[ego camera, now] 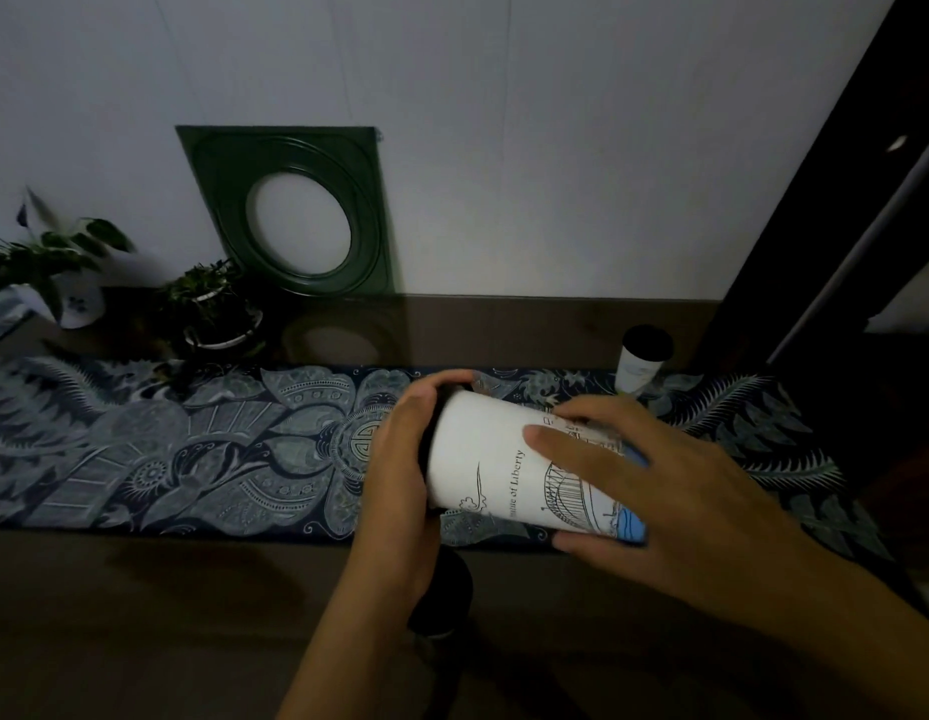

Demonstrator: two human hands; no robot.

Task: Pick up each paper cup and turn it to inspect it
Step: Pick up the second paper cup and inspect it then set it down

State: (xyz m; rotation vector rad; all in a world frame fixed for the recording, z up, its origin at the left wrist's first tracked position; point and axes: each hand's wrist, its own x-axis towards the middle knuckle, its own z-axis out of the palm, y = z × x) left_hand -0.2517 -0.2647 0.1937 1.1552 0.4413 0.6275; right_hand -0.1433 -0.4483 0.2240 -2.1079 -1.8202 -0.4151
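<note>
While held on its side above the table's front half, paper cup [496,459] spans both hands: left hand [400,491] wrapped round the black-lidded end, right hand [654,496] w/ fingers spread over the base end, thumb under, both grasping.
Print on cup: "…of Liberty" legible, line drawing of a bridge, blue patch nr base; other text too small to read.
Second cup [641,358]: upright, black lid, far right, at runner's back edge, well apart from hands.
Runner [192,449]: dark blue, floral, lengthwise across table [140,615]; bare wood strip in front and behind.
Dark round item [444,595] below left wrist, unclear.
Back left: two potted plants [213,309], green frame [296,210] leaning on wall.
</note>
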